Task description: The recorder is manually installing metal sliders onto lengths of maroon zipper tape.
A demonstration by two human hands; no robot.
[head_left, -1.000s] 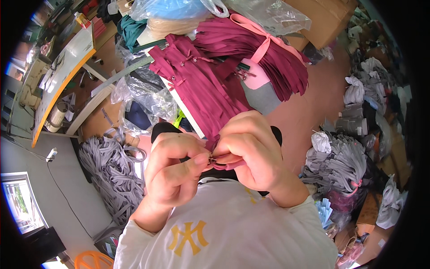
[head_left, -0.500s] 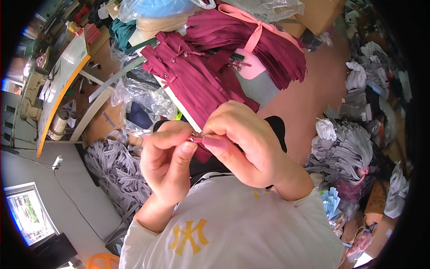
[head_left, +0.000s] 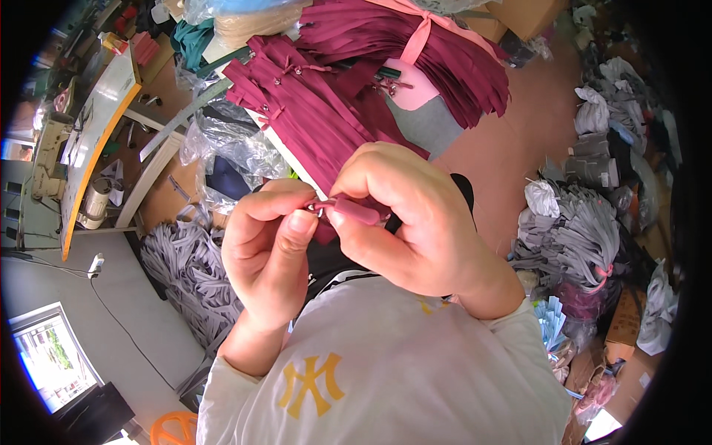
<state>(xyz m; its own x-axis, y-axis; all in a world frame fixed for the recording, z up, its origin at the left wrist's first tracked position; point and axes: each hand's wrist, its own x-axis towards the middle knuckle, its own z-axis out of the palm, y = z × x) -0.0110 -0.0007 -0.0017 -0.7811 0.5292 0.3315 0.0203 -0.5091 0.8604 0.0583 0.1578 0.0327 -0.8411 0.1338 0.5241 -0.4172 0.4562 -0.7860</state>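
- Tab [head_left: 357,212], maroon, shows more fully than a second ago, held in midair.
- Left hand [head_left: 267,259]: fingers clamped on a metal fitting [head_left: 317,208]; right hand [head_left: 411,226]: fingers pinching the tab.
- Likely easier handling where they meet, though that spot is blurred.

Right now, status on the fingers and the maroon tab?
Left fingers pinched at small metal piece. Right fingers holding maroon tab. Maroon strips beyond, not blocking.

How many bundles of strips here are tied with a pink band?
2: a maroon bundle beyond the right hand, and a grey bundle at the right side of the picture. More may be hidden in the clutter.
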